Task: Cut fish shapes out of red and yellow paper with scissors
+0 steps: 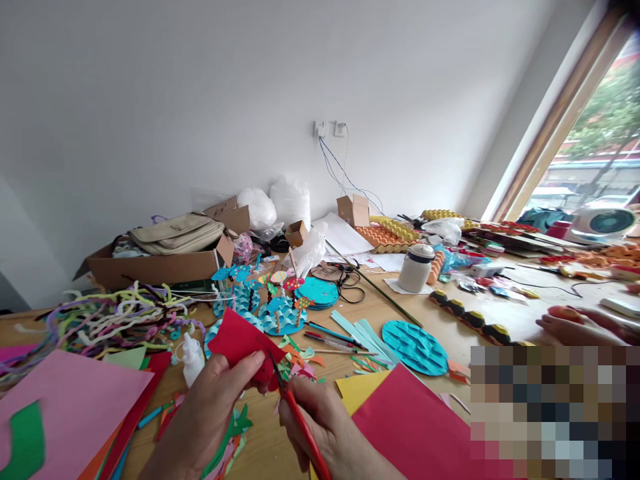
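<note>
A piece of red paper point(241, 337) is pinched in my left hand point(220, 390), with the thumb lying on top of it. My right hand point(320, 420) is closed round the red handles of a pair of scissors point(303, 423). The dark blades meet the right edge of the paper, just right of my left thumb. Coloured paper scraps point(300, 360) lie on the table behind and below my hands. Close to my left hand stands a white glue bottle point(193, 360). Beyond the paper are blue wavy paper discs point(283, 317) with small fish shapes on sticks.
Pink sheets point(75, 407) lie at left, red sheets point(415, 427) at right. Pipe cleaners point(125, 317) heap behind the pink sheets, before a cardboard box point(150, 267). A white jar point(417, 269) stands behind a blue disc point(415, 347). Another person's hands point(585, 330) are at far right.
</note>
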The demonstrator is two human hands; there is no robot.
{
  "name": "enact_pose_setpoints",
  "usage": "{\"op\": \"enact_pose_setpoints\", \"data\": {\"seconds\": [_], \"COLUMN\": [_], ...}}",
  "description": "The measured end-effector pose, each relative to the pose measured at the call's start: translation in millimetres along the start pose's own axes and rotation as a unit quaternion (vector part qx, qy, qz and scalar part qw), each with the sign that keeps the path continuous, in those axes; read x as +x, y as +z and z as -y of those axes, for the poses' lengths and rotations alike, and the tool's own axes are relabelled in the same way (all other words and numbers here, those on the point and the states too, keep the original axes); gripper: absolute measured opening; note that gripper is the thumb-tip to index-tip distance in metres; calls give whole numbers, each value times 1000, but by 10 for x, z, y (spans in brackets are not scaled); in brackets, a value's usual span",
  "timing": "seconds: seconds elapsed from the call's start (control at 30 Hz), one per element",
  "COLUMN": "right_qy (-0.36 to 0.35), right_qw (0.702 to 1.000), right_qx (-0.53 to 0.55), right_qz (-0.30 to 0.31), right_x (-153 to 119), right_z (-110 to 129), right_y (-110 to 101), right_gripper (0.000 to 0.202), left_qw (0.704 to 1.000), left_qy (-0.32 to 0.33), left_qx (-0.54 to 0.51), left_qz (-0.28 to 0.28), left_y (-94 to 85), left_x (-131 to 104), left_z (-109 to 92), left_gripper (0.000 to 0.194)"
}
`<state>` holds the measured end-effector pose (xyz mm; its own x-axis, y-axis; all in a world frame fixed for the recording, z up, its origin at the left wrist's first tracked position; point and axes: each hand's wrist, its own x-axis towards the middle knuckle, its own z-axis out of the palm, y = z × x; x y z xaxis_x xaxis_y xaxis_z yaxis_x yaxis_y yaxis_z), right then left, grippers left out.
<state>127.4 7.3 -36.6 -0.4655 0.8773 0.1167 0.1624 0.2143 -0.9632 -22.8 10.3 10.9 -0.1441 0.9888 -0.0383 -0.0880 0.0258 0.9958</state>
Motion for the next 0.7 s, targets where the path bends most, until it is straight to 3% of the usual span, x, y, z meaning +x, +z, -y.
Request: {"op": "enact_pose_setpoints", "data": {"seconds": [0.3, 0.7], "right_qy": [15, 22], "right_qw": [998, 996], "right_qx": [-60, -87], "right_qz": [6, 4], "right_x": [-11, -34], "right_z": [188, 58], "right_y": [-52, -51], "right_gripper": [27, 28], "left_qw": [1000, 1000], "left_qy": [-16, -22], "left_qx": [-7, 3], "left_qz": [-5, -5], "left_y": [-16, -39], "left_x": [1, 8], "left_z": [5, -4], "left_gripper": [23, 25]}}
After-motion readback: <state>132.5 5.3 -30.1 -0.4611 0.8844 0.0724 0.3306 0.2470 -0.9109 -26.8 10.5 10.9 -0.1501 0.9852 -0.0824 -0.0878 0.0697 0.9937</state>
